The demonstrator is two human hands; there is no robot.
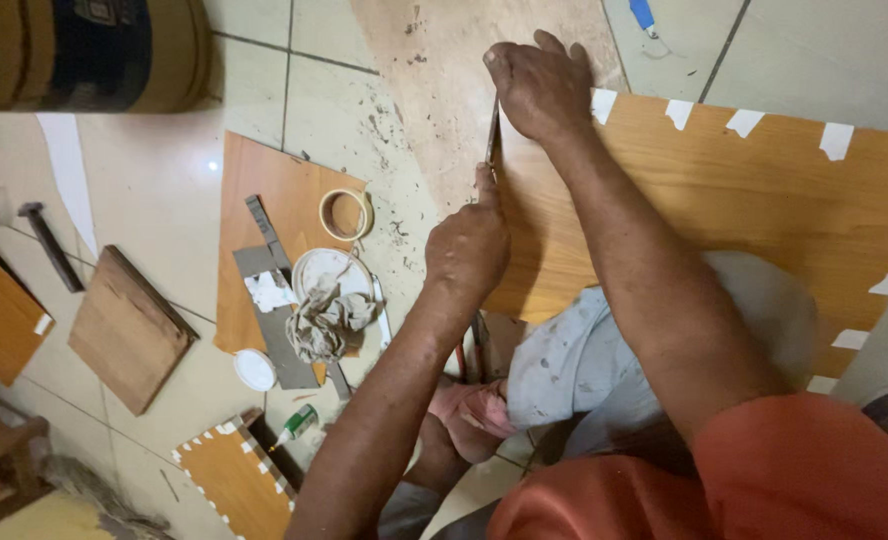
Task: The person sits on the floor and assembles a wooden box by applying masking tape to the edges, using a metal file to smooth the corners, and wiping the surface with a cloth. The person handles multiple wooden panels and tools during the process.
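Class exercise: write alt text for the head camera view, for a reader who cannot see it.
Seen from above, a person's left hand and right hand press along the edge of a large orange wood-grain panel dotted with white tape pieces, over a tiled floor. To the left lie a tape roll, a crumpled rag, a small glue bottle and smaller wood panels.

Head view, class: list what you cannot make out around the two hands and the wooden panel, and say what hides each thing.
- Thin tool at the panel edge: mostly covered by the left hand and right hand; its kind is unclear.
- Panel's near side: hidden by the right forearm and knee.
- Drum: cut off by the top edge.
- Small bottle: too small to identify.
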